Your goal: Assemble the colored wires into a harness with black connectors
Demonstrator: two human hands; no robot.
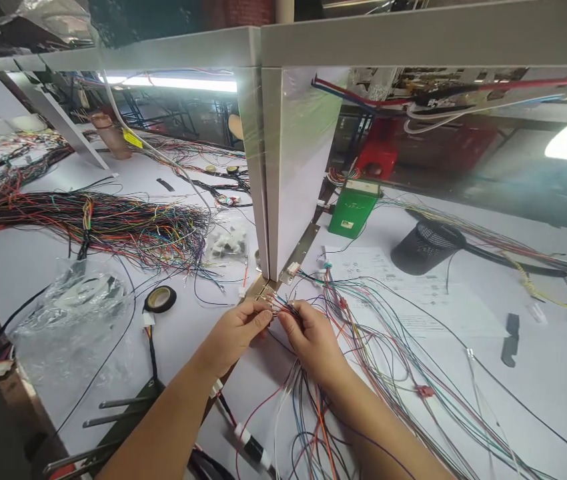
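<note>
Wires (363, 333) fan out loose across the white desk (538, 373) from the right, and their ends meet at the foot of the grey upright post (263, 200), where both hands work on them. Left hand (236, 331): fingers pressed together, pinching a small cluster of wire ends, maybe a small connector, too small to tell. Right hand (308, 333): fingers curled, pinching the same cluster from the other side, strands trailing under the palm. Risks as I see it: many thin strands in similar colours cross right at the fingertips, so picking the wrong one is easy; the loose fan could snag on the wrist and tug ends out of the pinch. Tape roll (160, 299) and plastic bag (71, 313) sit left, well apart. Second big wire bundle (113, 223) lies further left, untouched
</note>
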